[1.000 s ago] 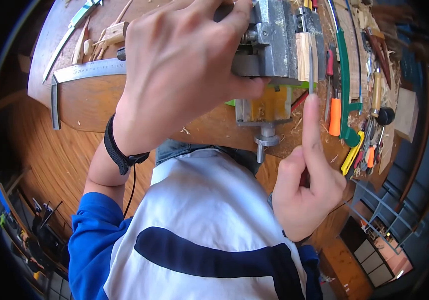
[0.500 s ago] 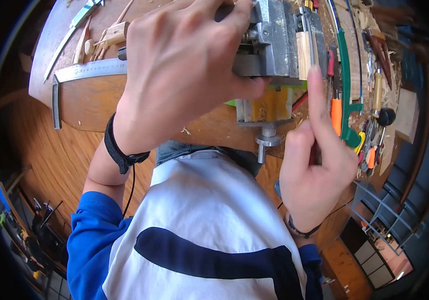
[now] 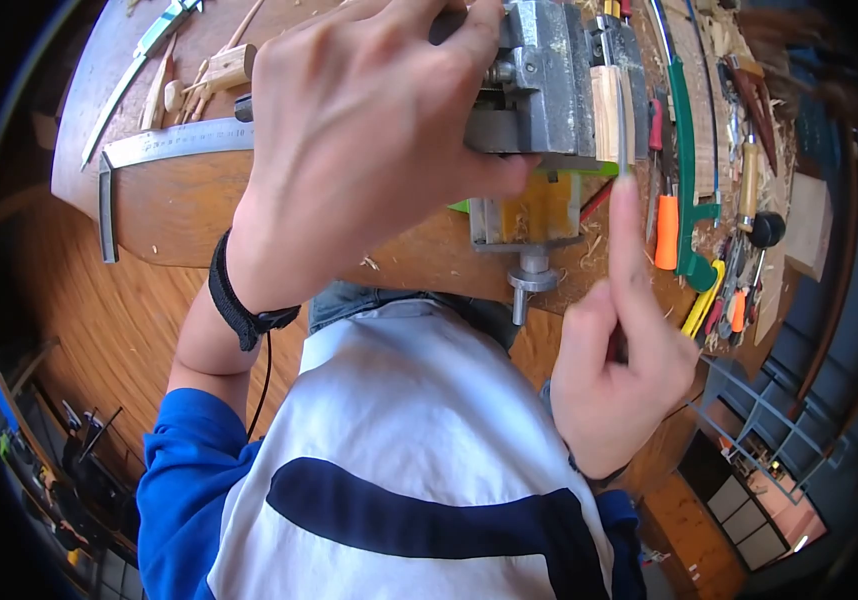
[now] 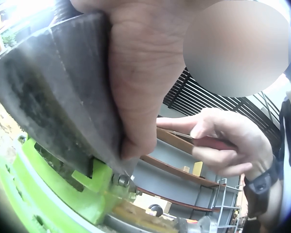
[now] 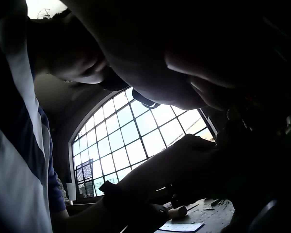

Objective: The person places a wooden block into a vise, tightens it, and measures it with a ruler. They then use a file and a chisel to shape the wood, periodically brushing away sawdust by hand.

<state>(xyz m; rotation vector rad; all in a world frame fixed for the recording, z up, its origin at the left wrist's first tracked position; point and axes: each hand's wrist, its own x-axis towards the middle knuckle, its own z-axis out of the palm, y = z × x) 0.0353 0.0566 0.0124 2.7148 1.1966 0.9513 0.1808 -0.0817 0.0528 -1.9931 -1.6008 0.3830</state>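
Observation:
My left hand (image 3: 354, 150) grips the metal bench vise (image 3: 554, 85), thumb along its near side; its other fingertips are mostly hidden. In the left wrist view the thumb presses against the dark vise body (image 4: 63, 92), above a green part (image 4: 87, 194). A small pale wood block (image 3: 605, 115) is held upright at the vise's right side. My right hand (image 3: 629, 375) holds a slim metal file (image 3: 623, 125), index finger stretched along it. The file lies along the block's right face. Its reddish handle (image 4: 213, 142) sits inside the curled fingers. The right wrist view is very dark.
Right of the vise lie a green-framed saw (image 3: 687, 170), an orange-handled tool (image 3: 667, 235), a yellow cutter (image 3: 703, 300) and wood shavings. On the left are a steel try square (image 3: 179, 143), a caliper (image 3: 154, 40) and carved wood pieces (image 3: 229, 68).
The right hand slid the file forward along the block, away from the body, then drew it back toward the body. My left hand stayed on the vise.

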